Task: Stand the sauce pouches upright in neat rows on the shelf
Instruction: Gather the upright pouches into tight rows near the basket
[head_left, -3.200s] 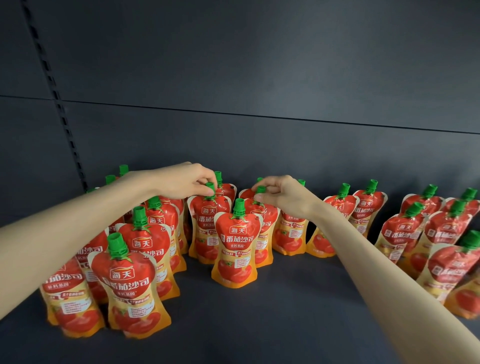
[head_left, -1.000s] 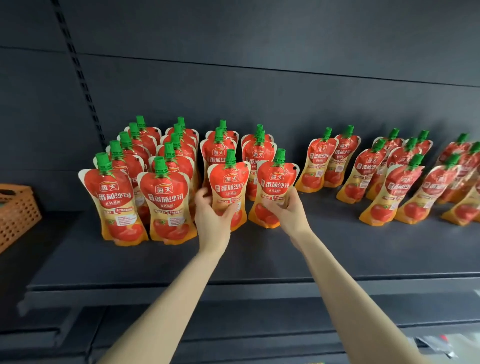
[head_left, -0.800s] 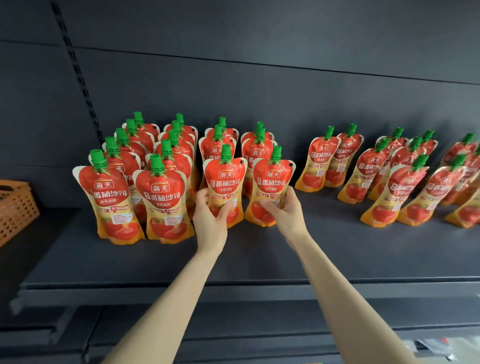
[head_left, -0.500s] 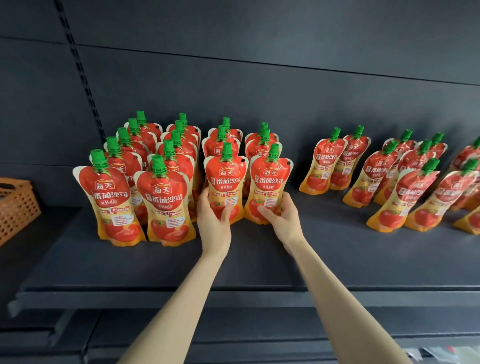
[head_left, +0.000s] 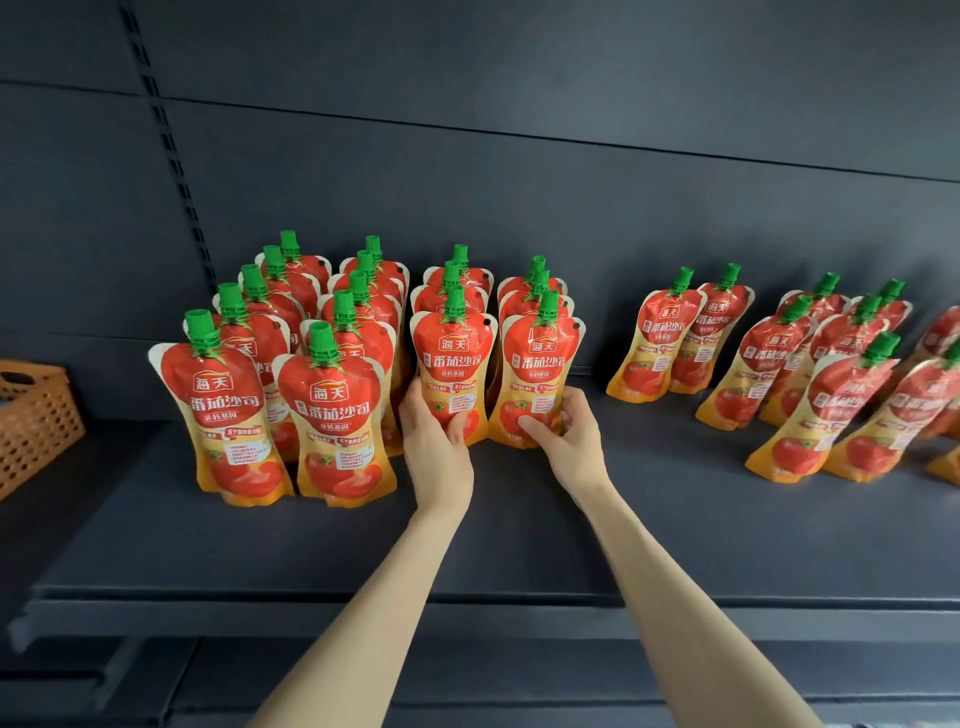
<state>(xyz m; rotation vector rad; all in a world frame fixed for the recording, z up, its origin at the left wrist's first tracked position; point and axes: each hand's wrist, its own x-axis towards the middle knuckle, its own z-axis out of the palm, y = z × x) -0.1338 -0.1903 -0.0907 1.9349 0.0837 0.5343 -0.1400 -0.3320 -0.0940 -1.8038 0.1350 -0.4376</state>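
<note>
Red and upright on the shelf (head_left: 519, 545), the left pouch (head_left: 453, 358) sits clasped low in the left hand (head_left: 436, 441), the right pouch (head_left: 540, 364) in the right hand (head_left: 569, 439), both farther back than their left neighbours (head_left: 332, 410).

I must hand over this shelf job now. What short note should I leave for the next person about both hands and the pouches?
Left hand: grips the third row's front pouch low down.
Right hand: grips the fourth row's front pouch, beside it.
Done: four upright rows at the left of the shelf.
To do: the right-side pouches lean in loose pairs; straighten and align them. The held fronts sit further back than the first two rows' fronts.
</note>
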